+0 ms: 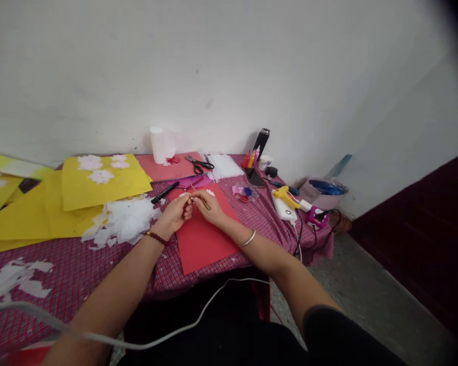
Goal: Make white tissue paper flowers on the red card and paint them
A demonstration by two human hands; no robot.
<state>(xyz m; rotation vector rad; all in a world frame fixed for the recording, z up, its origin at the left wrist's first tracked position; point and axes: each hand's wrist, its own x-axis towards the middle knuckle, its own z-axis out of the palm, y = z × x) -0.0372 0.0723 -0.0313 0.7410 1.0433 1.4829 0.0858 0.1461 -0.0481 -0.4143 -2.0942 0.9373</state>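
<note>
Over a red sheet of paper point(209, 241) my two hands meet with fingertips close together. My left hand point(177, 213) is closed in a pinch; whatever its fingers hold is too small to make out. My right hand point(212, 208) grips a thin stick point(193, 187), whose kind I cannot tell. White paper pieces point(210, 193) show at the sheet's far edge, partly behind the hands. A black marker point(165, 192) lies just beyond my left hand. Right of the red sheet sits a clear palette point(246, 192) with pink, red and blue paint.
Torn white paper point(127, 218) and yellow sheets with white flowers point(107, 188) lie left. Black scissors point(199, 164), a white roll point(158, 145), paint bottles point(251, 158) and a black flask point(262, 140) stand or lie behind. A yellow glue gun point(286, 196) and cables are at right.
</note>
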